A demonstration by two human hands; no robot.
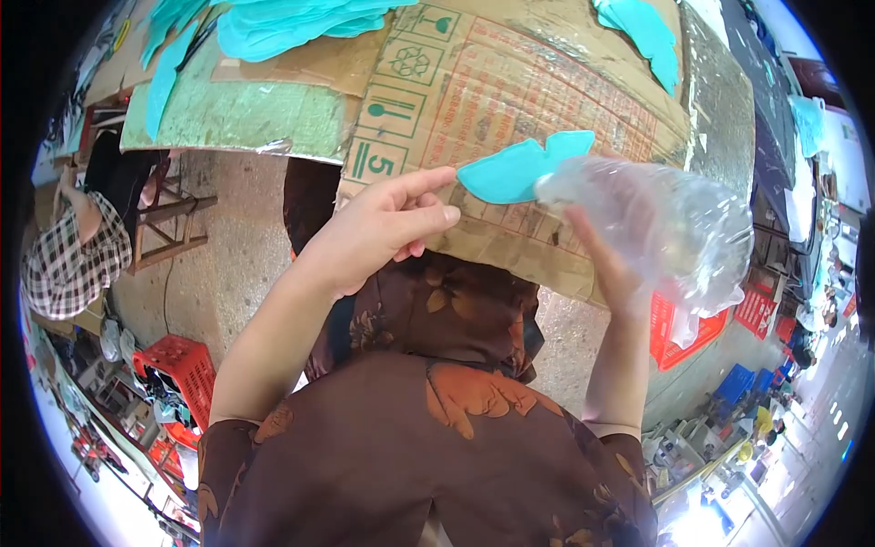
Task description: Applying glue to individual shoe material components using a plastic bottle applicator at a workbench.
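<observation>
A flat turquoise cut piece (510,171), notched along its far edge, rests on printed brown cardboard in front of me. My left hand (387,214) has its index finger stretched to the piece's left end, touching or almost touching it. The thumb is apart from that finger, and the others curl beneath. In my right hand (611,260) is clear, crinkled plastic (684,223), either a soft bottle or a bag. Its narrow whitish end lies over the right part of the piece. The plastic partly hides my right fingers.
Stacked turquoise pieces (296,27) lie at the far left of the table, with more pieces (643,36) at the far right. The cardboard (410,128) overlaps a green board (237,114). Red crates (178,369) stand on the floor. A person in a checked shirt (77,255) sits at left.
</observation>
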